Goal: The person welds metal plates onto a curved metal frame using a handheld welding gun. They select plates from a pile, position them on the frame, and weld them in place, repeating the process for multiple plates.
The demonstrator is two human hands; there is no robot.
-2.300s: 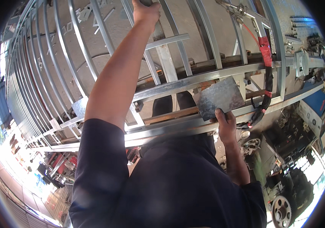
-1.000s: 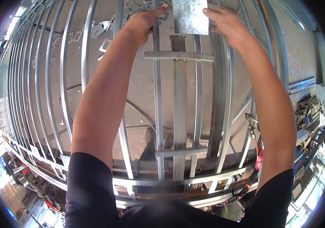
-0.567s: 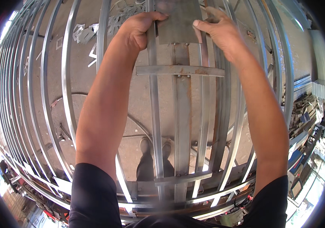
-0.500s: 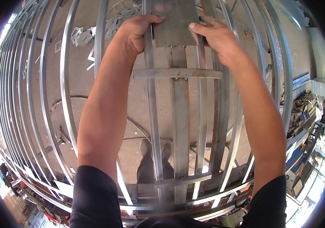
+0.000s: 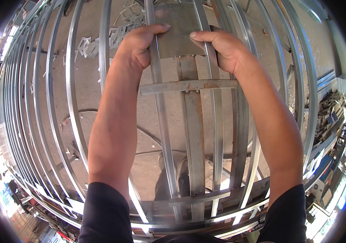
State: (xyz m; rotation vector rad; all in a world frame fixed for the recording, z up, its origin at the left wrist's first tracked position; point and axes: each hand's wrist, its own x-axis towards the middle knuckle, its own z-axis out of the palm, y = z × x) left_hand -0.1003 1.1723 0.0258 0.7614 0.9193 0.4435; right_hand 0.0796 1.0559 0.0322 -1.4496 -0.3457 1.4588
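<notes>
A flat grey metal plate [image 5: 177, 20] spans the gap between two shiny square metal bars, above a rust-edged centre strip [image 5: 193, 121]. My left hand [image 5: 138, 44] wraps around the left bar [image 5: 159, 93], its thumb resting on the plate's left side. Over the right bar [image 5: 214, 97], my right hand [image 5: 229, 48] reaches with its thumb on the plate's right side. Both hands are closed, and their other fingers are mostly hidden beneath. Below the plate, a slightly rusty crosspiece [image 5: 189, 85] lies across the bars.
Long parallel bars [image 5: 71, 73] run on both sides, with gaps showing the floor. A shorter crosspiece [image 5: 199, 198] lies nearer me. Metal offcuts [image 5: 130, 28] are scattered on the floor at the far left, and a cable [image 5: 146, 133] crosses below. Metal pieces [image 5: 331, 111] are piled at right.
The plate has shifted slightly left and nearer in view, and the right bar now shows along its right edge. Both hands have come a little nearer with it.
</notes>
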